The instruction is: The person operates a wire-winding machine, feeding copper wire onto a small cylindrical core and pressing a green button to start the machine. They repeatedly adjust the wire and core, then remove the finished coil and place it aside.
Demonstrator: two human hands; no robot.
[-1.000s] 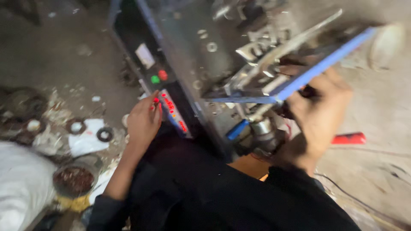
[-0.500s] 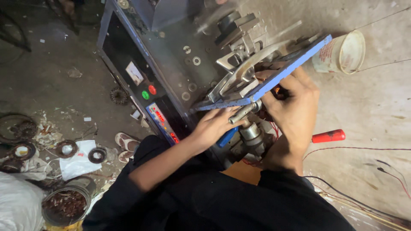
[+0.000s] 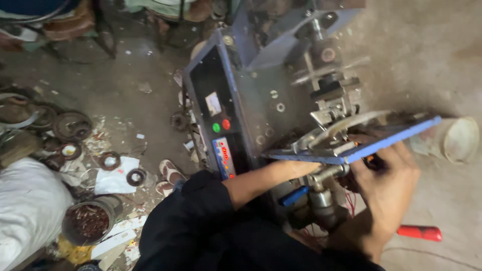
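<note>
A grey-blue bench machine (image 3: 211, 80) carries a green button (image 3: 216, 127) and a red button (image 3: 226, 124) on its dark front panel. A tilted blue plate (image 3: 396, 136) sticks out from its metal clamp parts. My left hand (image 3: 293, 168) reaches under the near edge of that plate, its fingers hidden. My right hand (image 3: 389, 188) is curled around a dark part with an orange spot (image 3: 370, 160) just beneath the plate. Between my hands stand a metal spindle (image 3: 321, 198) and a blue handle (image 3: 293, 195).
A red-handled tool (image 3: 419, 232) lies on the floor at the right, and a whitish cup (image 3: 458, 140) lies beyond the plate. On the left are metal rings (image 3: 73, 125), a bowl of copper scraps (image 3: 88, 223), a white sack (image 3: 25, 211) and a sandal (image 3: 170, 171).
My left hand left the front control panel and moved right, under the blue plate. My right hand stayed at the plate's underside. The view shifted, showing more of the machine's top.
</note>
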